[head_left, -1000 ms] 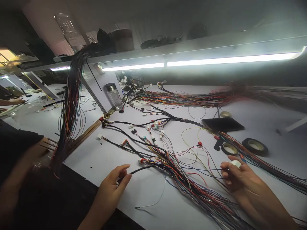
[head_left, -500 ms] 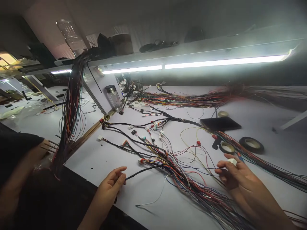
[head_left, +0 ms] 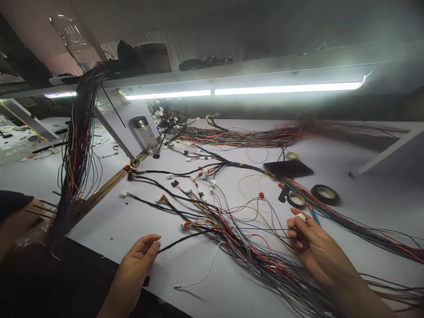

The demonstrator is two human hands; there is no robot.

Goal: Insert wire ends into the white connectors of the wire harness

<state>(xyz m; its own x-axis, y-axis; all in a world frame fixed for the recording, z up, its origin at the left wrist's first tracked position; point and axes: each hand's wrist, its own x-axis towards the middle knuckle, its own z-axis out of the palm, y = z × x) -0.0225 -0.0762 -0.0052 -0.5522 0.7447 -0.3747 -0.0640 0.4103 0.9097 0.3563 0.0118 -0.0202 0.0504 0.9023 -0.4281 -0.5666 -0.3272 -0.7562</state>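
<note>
A wiring harness point(head_left: 261, 260) with black-taped branches and loose coloured wires lies across the white table. My left hand point(head_left: 141, 256), at the table's front edge, has its fingers curled round the end of a black-taped branch point(head_left: 182, 239); that tip is hidden in the grip. On the right, my right hand point(head_left: 313, 236) pinches a small white connector point(head_left: 300, 217) between thumb and fingers. Dark blue wires point(head_left: 265, 229) run from the harness to this hand. Between the hands, a white lead point(head_left: 207, 270) with a dark tip rests on the table.
Tape rolls point(head_left: 325, 194), a dark flat device point(head_left: 288, 168) and a blue pen-like object point(head_left: 313, 215) sit behind my right hand. A glass bottle point(head_left: 145, 134) stands by the shelf post. Hanging wires point(head_left: 77, 145) are at left, near another person's arm point(head_left: 20, 221).
The view has swung right, so the table and objects appear further left. Both hands keep their grips, with the right hand's wrist slightly shifted.
</note>
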